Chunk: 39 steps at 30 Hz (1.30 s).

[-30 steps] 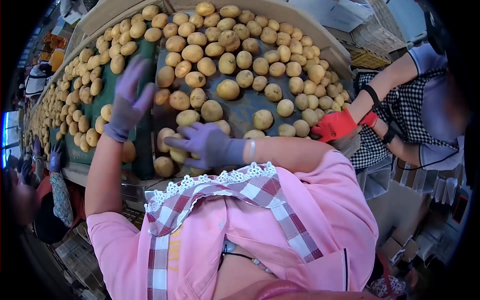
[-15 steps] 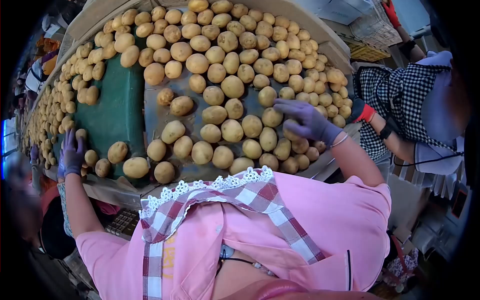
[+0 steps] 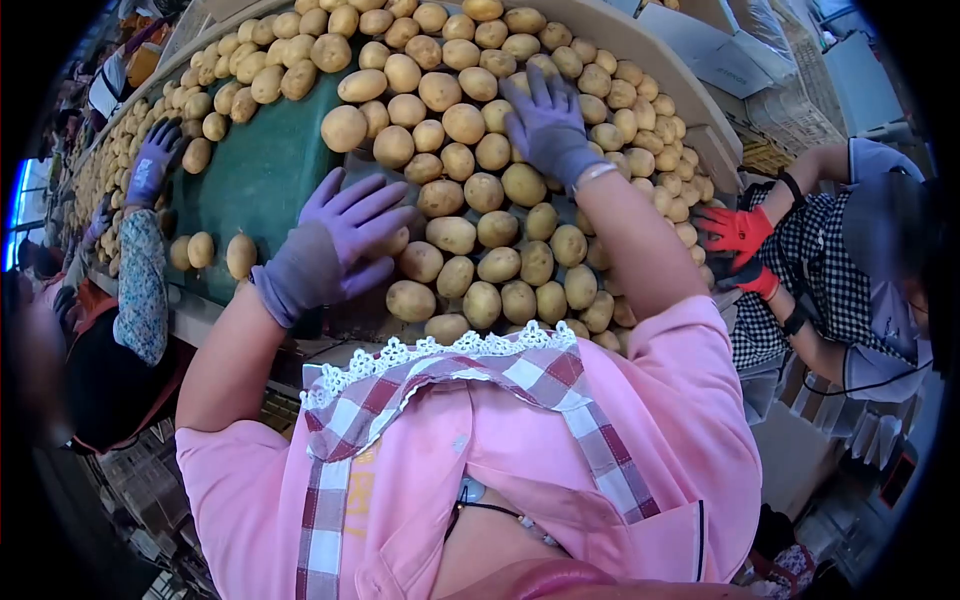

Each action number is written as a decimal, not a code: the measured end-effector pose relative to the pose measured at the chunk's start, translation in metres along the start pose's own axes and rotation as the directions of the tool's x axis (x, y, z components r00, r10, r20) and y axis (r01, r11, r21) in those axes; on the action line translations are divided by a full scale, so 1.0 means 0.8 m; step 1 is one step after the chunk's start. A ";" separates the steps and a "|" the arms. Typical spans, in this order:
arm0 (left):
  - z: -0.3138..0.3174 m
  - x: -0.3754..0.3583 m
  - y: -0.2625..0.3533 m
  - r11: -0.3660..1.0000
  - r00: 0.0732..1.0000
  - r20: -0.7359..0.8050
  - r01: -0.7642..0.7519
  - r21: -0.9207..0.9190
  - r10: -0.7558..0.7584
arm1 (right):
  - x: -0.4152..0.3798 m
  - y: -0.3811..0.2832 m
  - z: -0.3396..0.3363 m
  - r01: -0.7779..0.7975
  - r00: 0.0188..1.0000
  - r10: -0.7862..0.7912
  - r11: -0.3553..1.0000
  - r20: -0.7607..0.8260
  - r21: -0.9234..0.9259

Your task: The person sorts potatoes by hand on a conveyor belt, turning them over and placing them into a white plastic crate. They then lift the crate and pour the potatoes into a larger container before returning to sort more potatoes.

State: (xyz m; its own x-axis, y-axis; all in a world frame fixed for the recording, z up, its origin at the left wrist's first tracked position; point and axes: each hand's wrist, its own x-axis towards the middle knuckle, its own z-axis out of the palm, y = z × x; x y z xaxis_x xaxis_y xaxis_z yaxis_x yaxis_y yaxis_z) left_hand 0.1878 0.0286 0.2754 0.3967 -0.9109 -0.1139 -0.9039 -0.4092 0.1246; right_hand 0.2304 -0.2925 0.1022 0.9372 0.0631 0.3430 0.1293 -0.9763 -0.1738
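Left hand (image 3: 335, 245) in purple glove lay flat on potatoes (image 3: 470, 215) at near edge of green belt (image 3: 250, 180), fingers spread apart, nothing gripped; palm seemed to push or hold back the heap. Right hand (image 3: 548, 125) reached farther up, fingers open, resting on top of potatoes, no grip closed. Potatoes crowded right part of belt, packed against wooden rim (image 3: 690, 110). Co-worker's red-gloved hands (image 3: 738, 240) waited beside rim; another purple glove (image 3: 152, 160) at far left.

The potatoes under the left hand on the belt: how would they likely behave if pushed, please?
The potatoes look rounded and smooth, so they would probably roll. Packed against neighbours, a pushed one would likely nudge others. The left hand lies spread over them, so they seem firm.
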 end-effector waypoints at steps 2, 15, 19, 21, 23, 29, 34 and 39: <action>0.009 -0.018 -0.011 0.994 0.994 0.022 0.105 0.017 -0.106 | -0.059 -0.016 -0.053 0.013 0.983 -0.062 0.962 0.173 0.272; 0.038 0.000 -0.042 0.947 0.887 -0.333 0.312 -0.075 -0.319 | -0.032 -0.009 -0.160 0.005 0.964 -0.116 0.908 0.240 0.419; 0.048 0.007 -0.045 0.953 0.886 -0.360 0.299 -0.040 -0.293 | 0.025 -0.070 -0.085 -0.178 0.864 0.037 0.955 0.503 0.235; 0.047 0.010 -0.049 0.943 0.869 -0.371 0.327 -0.068 -0.328 | 0.027 -0.075 -0.038 -0.318 0.867 -0.021 0.746 0.498 0.585; 0.048 0.011 -0.051 0.931 0.859 -0.363 0.350 -0.100 -0.362 | 0.014 -0.081 -0.027 -0.232 0.893 -0.161 0.636 0.421 0.736; 0.070 0.000 -0.060 0.921 0.873 -0.296 0.382 -0.080 -0.388 | 0.002 -0.171 -0.064 0.087 0.882 -0.356 0.766 0.308 0.637; 0.063 -0.007 -0.055 0.920 0.852 -0.357 0.388 -0.064 -0.384 | -0.013 -0.157 -0.086 0.305 0.923 -0.385 0.681 -0.030 0.666; 0.050 -0.010 -0.041 0.917 0.865 -0.332 0.398 -0.006 -0.377 | 0.073 0.030 -0.192 0.471 0.795 -0.273 0.841 -0.541 0.267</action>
State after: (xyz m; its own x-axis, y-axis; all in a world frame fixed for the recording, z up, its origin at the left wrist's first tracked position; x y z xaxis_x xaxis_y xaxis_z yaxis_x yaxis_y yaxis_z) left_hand 0.2076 0.0513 0.2329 0.7370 -0.6509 0.1820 -0.6704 -0.7382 0.0746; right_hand 0.2382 -0.3439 0.2600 0.5347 0.2048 0.8198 0.6366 -0.7356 -0.2315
